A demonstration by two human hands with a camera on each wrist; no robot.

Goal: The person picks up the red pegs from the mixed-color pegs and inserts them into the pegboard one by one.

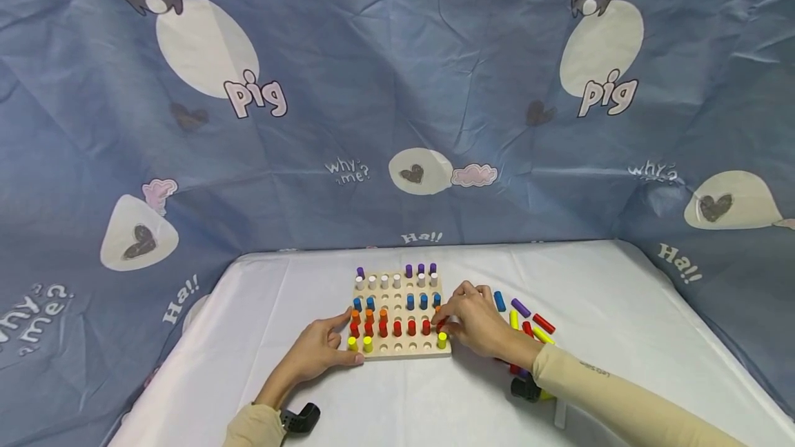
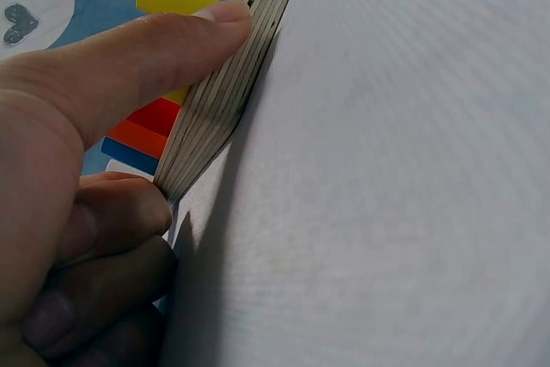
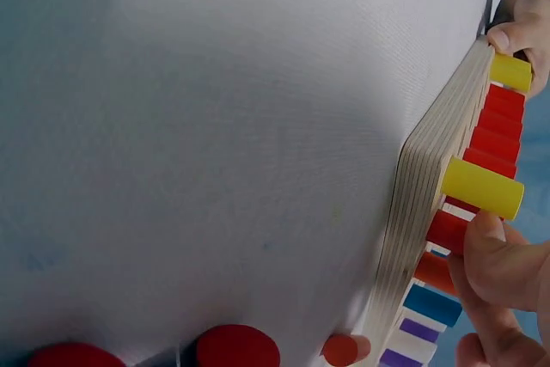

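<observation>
A wooden pegboard (image 1: 406, 357) lies on the table with rows of purple, white, blue, orange, red and yellow pegs standing in it. My left hand (image 1: 313, 350) holds its near left corner, the thumb (image 2: 193, 45) pressed to the front edge and the curled fingers against the left side. At the board's right side, my right hand (image 1: 481, 323) pinches a red peg (image 3: 447, 231) at the end of the red row between thumb and finger. A yellow peg (image 3: 484, 188) stands in the corner beside that thumb. In the head view the fingers partly cover the red peg.
Loose pegs lie scattered right of the board, among them a blue peg (image 1: 499, 301), a purple peg (image 1: 520, 307) and a red peg (image 1: 544, 323); my right forearm (image 1: 590, 374) hides some. A white peg (image 1: 560, 414) lies nearer. Behind the table hangs a blue printed cloth (image 1: 348, 109).
</observation>
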